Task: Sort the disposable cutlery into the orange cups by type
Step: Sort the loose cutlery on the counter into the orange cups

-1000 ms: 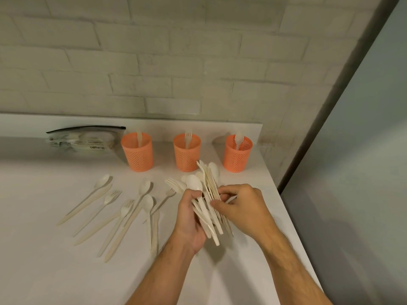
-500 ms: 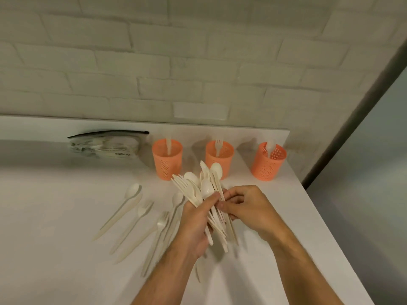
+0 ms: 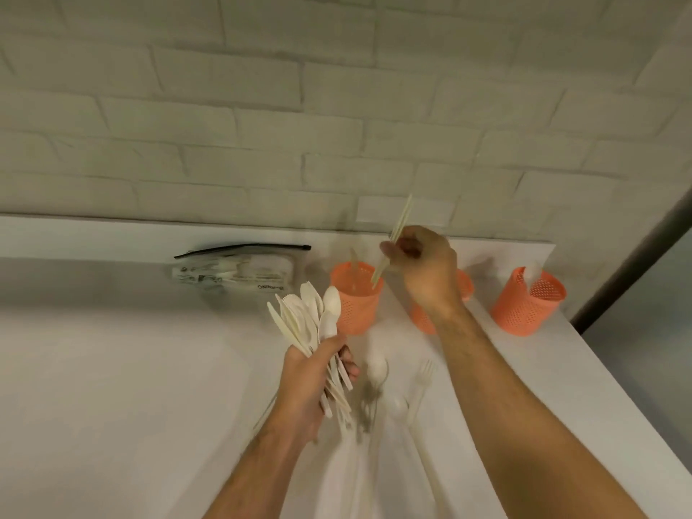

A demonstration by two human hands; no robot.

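Three orange mesh cups stand at the back of the white counter: the left cup (image 3: 355,305) with a knife in it, the middle cup (image 3: 423,316) mostly behind my right wrist, the right cup (image 3: 526,307) with a spoon. My right hand (image 3: 423,267) pinches one pale knife (image 3: 393,241) edge-on, its lower end over the left cup's mouth. My left hand (image 3: 310,380) grips a fanned bundle of cutlery (image 3: 307,316) of spoons, forks and knives, in front of the left cup.
Loose spoons (image 3: 376,368) and a fork (image 3: 423,376) lie on the counter (image 3: 112,387) between my forearms. A zip bag of packed cutlery (image 3: 236,271) lies at the back left against the ledge. The brick wall is behind; the counter's edge runs along the right.
My right hand left the bundle, lifted away with a single knife and carried it up over the left cup. The view shifted left and closer.
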